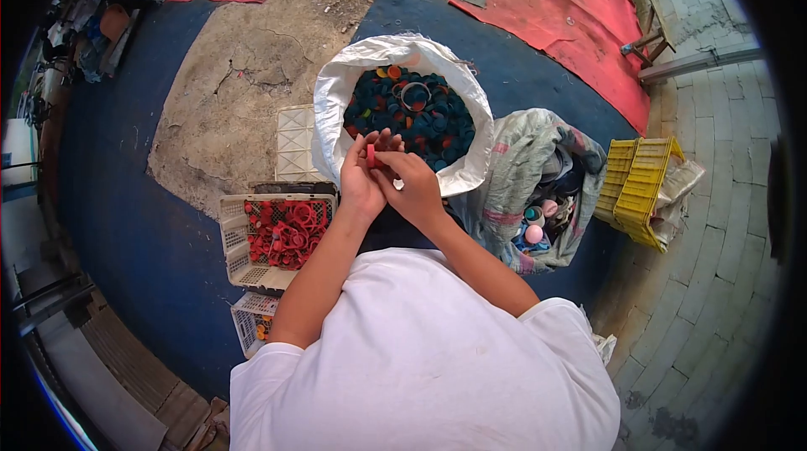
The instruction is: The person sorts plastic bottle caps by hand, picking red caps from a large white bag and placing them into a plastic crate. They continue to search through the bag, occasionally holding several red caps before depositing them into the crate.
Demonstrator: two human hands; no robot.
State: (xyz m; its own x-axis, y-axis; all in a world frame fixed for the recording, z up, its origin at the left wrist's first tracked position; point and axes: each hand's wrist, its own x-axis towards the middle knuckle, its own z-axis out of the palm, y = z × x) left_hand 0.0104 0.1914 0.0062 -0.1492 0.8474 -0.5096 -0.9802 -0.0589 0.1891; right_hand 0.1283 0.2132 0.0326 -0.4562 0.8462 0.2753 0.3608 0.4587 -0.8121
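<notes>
Over the near rim of a white sack [336, 89], my two hands are close together. My left hand [360, 186] is palm up, its fingers curled around a red plastic cap [371, 157]. From the other side my right hand [415, 184] reaches across, its fingertips pressed against the same cap. A small white piece [398, 184] shows beside the right hand's fingers. Inside the sack lies a heap of mostly dark green bottle caps [441, 127], mixed with some red and orange ones and a pale ring [415, 96].
Left of me, a beige crate [235, 241] holds red caps and rings; a smaller white crate [245, 325] sits nearer. At right stand a grey woven sack [504, 148] with mixed plastic pieces and yellow crates [643, 186]. A wooden trestle [647, 47] is farther off.
</notes>
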